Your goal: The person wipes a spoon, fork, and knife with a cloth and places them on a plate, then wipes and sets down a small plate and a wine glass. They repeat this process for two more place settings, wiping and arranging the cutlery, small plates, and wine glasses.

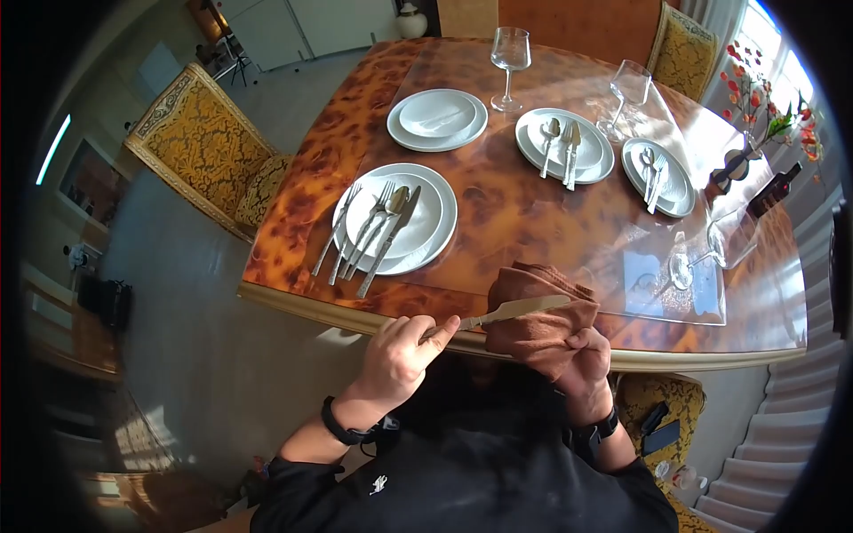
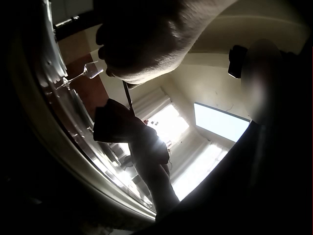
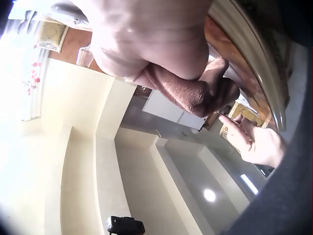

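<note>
My left hand (image 1: 400, 354) grips a table knife (image 1: 524, 307) by its handle, thumb stretched along it. The blade points right and lies across the front of a bunched brown cloth (image 1: 533, 336). That cloth is held by my right hand (image 1: 586, 360), whose thumb presses its lower right side. Both hands are at the table's near edge, in front of my body. In the right wrist view the folded cloth (image 3: 186, 93) hangs from the fingers, with the left hand (image 3: 259, 142) close beyond it. The left wrist view is dark, showing the cloth (image 2: 115, 122) mostly as a silhouette.
On the glossy brown table (image 1: 311, 213), a near-left plate (image 1: 435, 235) bears several forks, a spoon and a knife. Stacked plates (image 1: 440, 120) sit behind; two more settings hold cutlery. Wine glasses (image 1: 511, 62), a dark bottle (image 1: 773, 191) and red flowers stand around. A chair (image 1: 195, 133) is left.
</note>
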The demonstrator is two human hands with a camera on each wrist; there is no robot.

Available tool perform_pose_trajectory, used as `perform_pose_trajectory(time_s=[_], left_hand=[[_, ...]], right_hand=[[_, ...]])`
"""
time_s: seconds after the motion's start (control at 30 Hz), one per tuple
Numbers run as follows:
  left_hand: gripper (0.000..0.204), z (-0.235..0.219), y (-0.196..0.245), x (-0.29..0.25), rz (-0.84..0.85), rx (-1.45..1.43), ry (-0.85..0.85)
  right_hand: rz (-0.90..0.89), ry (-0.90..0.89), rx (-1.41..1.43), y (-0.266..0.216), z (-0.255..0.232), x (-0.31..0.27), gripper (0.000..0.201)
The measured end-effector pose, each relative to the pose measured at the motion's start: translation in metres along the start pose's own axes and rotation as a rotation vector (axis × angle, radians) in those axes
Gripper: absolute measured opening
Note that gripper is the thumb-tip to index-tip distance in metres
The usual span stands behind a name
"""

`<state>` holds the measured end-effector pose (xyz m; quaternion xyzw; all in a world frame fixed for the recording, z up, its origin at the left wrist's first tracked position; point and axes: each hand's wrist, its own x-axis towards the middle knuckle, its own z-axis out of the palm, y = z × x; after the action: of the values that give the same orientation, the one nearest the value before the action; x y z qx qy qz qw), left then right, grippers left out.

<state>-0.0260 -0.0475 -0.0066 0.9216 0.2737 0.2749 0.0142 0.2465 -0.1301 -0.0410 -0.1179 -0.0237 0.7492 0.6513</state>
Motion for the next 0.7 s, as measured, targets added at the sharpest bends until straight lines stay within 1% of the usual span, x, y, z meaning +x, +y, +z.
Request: perform_pose_trajectory(time_s=[0.03, 0.1, 0.13, 0.17, 0.2, 0.23, 0.27, 0.33, 0.37, 0.43, 0.47, 0.5, 0.53, 0.57, 0.67, 0.7], left_hand=[[0.048, -0.008, -0.006, -0.003, -0.003, -0.01, 0.036], [0.047, -0.024, -0.024, -0.009, -0.005, -0.035, 0.106], [0.044, -0.031, -0.035, -0.011, -0.072, -0.086, 0.148], [0.043, -0.041, -0.048, -0.013, -0.188, -0.189, 0.168], [0.038, -0.055, -0.058, -0.006, -0.282, -0.224, 0.175], [0.033, -0.067, -0.072, 0.003, -0.314, -0.233, 0.204], [0.029, -0.078, -0.091, 0.011, -0.346, -0.234, 0.189], [0.021, -0.087, -0.138, 0.025, -0.381, -0.168, 0.172], [0.018, -0.086, -0.165, 0.033, -0.425, -0.227, 0.174], [0.02, -0.079, -0.215, 0.047, -0.622, -0.339, 0.112], [0.02, -0.077, -0.244, 0.055, -0.635, -0.276, 0.01], [0.02, -0.07, -0.269, 0.062, -0.585, -0.218, -0.039], [0.02, -0.064, -0.287, 0.068, -0.576, -0.236, -0.043], [0.019, -0.059, -0.302, 0.073, -0.566, -0.254, -0.049], [0.018, -0.045, -0.336, 0.091, -0.642, -0.271, -0.179], [0.018, -0.039, -0.344, 0.094, -0.637, -0.286, -0.199]], right_hand=[[-0.061, -0.026, -0.012, -0.005, 0.0, -0.003, 0.069], [-0.202, 0.01, -0.041, -0.012, 0.004, -0.005, 0.07], [-0.251, 0.016, -0.057, -0.017, 0.0, -0.006, 0.07], [-0.301, 0.024, -0.072, -0.022, -0.005, -0.009, 0.071], [-0.322, 0.058, -0.089, -0.026, -0.008, -0.009, 0.073], [-0.326, 0.056, -0.09, -0.028, -0.01, -0.008, 0.071], [-0.331, 0.054, -0.092, -0.029, -0.013, -0.007, 0.07], [-0.332, 0.073, -0.1, -0.026, -0.014, -0.008, 0.068], [-0.328, 0.081, -0.111, -0.023, -0.015, -0.01, 0.069], [-0.324, 0.097, -0.132, -0.016, -0.016, -0.012, 0.071], [-0.334, 0.089, -0.15, -0.013, -0.017, -0.012, 0.07], [-0.331, 0.096, -0.144, -0.011, -0.017, -0.013, 0.069], [-0.329, 0.104, -0.138, -0.01, -0.018, -0.014, 0.069], [-0.329, 0.115, -0.13, -0.008, -0.019, -0.016, 0.068], [-0.358, 0.126, -0.117, -0.005, -0.019, -0.018, 0.068], [-0.37, 0.135, -0.113, -0.005, -0.021, -0.02, 0.068]])
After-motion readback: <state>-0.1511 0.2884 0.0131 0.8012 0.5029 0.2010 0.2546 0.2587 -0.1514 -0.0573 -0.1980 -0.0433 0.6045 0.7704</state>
